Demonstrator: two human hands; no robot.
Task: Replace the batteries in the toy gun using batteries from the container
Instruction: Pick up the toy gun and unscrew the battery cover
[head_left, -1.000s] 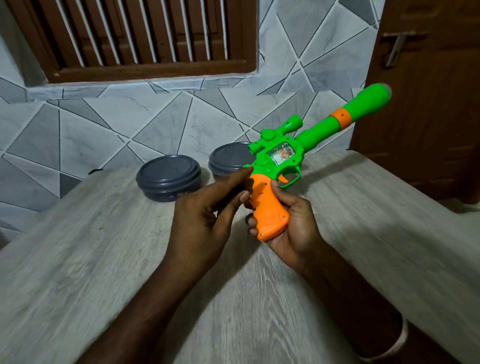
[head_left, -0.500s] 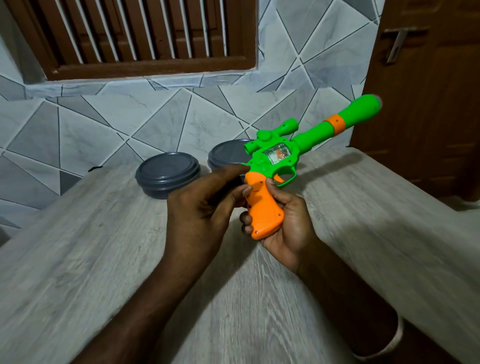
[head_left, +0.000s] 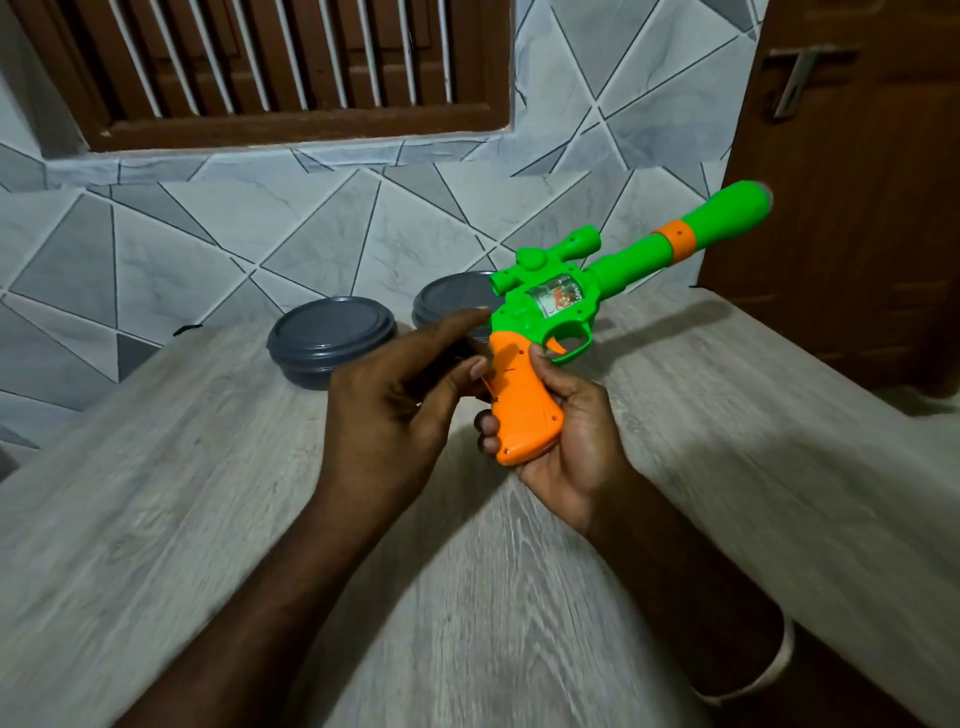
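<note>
The toy gun (head_left: 550, 306) has a green body with a scope, a long green barrel with an orange ring, and an orange grip (head_left: 519, 405). My right hand (head_left: 566, 447) holds the grip from below and behind, with the barrel pointing up and right above the table. My left hand (head_left: 395, 395) is beside the grip on its left. Its thumb tip touches the grip's rear edge and its forefinger reaches toward the green body. Two dark grey round containers with lids on, one on the left (head_left: 332, 338) and one on the right (head_left: 447, 304), stand by the wall. No batteries are visible.
The grey wood-grain table (head_left: 208, 519) runs from the tiled wall toward me. A brown wooden door (head_left: 857, 208) stands at the right past the table's edge. A louvred wooden window (head_left: 270, 67) is above the containers.
The gun has come down and tilted a little, its barrel lower than a second ago. My left thumb stays at the grip's rear edge and both hands keep their places.
</note>
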